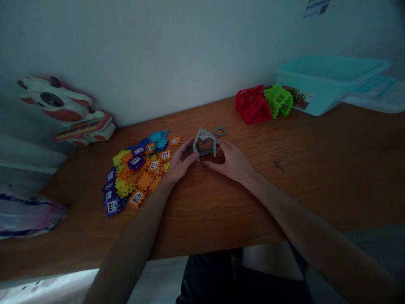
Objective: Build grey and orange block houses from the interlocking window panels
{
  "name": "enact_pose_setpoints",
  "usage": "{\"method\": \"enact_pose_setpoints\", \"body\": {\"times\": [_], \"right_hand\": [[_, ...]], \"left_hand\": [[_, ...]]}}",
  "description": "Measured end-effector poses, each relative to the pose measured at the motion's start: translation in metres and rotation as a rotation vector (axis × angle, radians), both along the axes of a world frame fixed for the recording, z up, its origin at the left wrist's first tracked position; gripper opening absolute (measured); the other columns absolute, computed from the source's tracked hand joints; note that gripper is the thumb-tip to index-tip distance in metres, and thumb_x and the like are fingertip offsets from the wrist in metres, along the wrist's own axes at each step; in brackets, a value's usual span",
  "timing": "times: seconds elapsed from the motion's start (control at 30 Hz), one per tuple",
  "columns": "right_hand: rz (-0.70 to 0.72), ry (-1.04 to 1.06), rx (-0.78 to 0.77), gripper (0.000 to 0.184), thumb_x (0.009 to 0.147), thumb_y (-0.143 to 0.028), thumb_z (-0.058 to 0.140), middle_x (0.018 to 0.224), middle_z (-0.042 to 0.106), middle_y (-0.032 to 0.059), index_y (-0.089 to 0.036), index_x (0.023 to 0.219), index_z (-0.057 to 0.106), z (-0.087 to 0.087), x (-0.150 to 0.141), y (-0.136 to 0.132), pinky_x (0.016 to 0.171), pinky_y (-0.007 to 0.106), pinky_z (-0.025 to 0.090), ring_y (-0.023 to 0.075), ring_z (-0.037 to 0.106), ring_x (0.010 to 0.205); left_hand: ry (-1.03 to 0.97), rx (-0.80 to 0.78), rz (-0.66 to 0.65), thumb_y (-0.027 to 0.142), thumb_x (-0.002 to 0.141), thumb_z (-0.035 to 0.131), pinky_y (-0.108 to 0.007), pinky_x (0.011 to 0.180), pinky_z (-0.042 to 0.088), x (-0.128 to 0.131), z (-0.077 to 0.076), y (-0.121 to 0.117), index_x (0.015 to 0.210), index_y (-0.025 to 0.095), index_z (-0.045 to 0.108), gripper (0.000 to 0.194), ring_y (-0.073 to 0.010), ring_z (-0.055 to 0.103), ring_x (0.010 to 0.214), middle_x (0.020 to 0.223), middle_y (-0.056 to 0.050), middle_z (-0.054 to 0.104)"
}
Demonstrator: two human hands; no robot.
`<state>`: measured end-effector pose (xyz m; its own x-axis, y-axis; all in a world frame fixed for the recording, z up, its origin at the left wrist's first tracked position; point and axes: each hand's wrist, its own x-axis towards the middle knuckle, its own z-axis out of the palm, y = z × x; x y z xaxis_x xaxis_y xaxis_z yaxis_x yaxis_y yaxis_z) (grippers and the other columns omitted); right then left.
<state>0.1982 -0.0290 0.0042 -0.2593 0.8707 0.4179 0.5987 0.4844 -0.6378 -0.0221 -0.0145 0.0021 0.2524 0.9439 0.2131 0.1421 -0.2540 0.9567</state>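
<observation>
A small grey toy house [200, 134] of interlocking plastic pieces stands upright on the wooden table, its front side open and a white window piece showing inside. My left hand [181, 164] grips its left wall between thumb and fingers. On the other side, the fingers of my right hand [232, 161] rest against the right wall, with the thumb apart near the front base. Just behind the house, to the right, lies a loose grey frame piece [220, 131]. Left of my left hand spreads a pile of interlocking tiles [145, 181] in orange, yellow, purple and blue.
A red toy house [253, 104] and a green one [279, 100] stand by the wall. Beside them is a light blue bin [332, 84] with a lid [376, 99]. A cow figure [72, 112] sits at the back left. The table's front edge [202, 254] is near my lap.
</observation>
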Motion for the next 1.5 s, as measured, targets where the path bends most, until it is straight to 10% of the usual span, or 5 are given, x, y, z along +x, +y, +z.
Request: {"method": "enact_pose_setpoints", "body": {"times": [0.53,0.8,1.2,1.5], "right_hand": [[-0.021,0.072,0.069,0.063,0.096,-0.047,0.057,0.143,0.058,0.0208,-0.016,0.149,0.044,-0.001,-0.004,-0.004,0.108,0.054,0.048,0.0334,0.058,0.131],[-0.065,-0.046,0.061,0.062,0.098,-0.033,0.047,0.132,0.065,0.0247,-0.009,0.154,0.036,-0.010,-0.013,-0.005,0.100,0.058,0.052,0.0376,0.065,0.119],[-0.098,-0.173,0.059,0.070,0.092,-0.016,0.041,0.125,0.069,0.0233,-0.009,0.159,0.023,-0.011,-0.019,0.000,0.090,0.049,0.056,0.0340,0.069,0.110],[-0.091,-0.191,0.018,0.067,0.090,-0.017,0.045,0.117,0.073,0.0220,-0.007,0.155,0.033,-0.002,-0.022,0.001,0.085,0.047,0.057,0.0340,0.073,0.099]], "left_hand": [[0.039,0.122,-0.096,0.038,0.090,0.067,-0.053,0.114,0.045,0.006,-0.010,-0.007,0.154,0.021,0.036,0.073,-0.0322,0.054,0.137,0.155,-0.018,0.048],[0.345,0.220,0.251,0.026,0.091,0.056,-0.056,0.122,0.032,0.045,-0.024,-0.014,0.159,0.010,0.017,0.080,-0.0353,0.040,0.147,0.160,-0.024,0.037],[0.359,0.196,0.203,0.013,0.092,0.044,-0.055,0.111,0.044,0.051,-0.018,-0.015,0.159,0.012,0.020,0.071,-0.0338,0.056,0.133,0.146,-0.023,0.055],[0.333,0.253,0.235,0.011,0.089,0.049,-0.054,0.122,0.034,0.054,-0.016,-0.013,0.160,0.014,0.016,0.079,-0.0329,0.038,0.149,0.162,-0.019,0.036]]}}
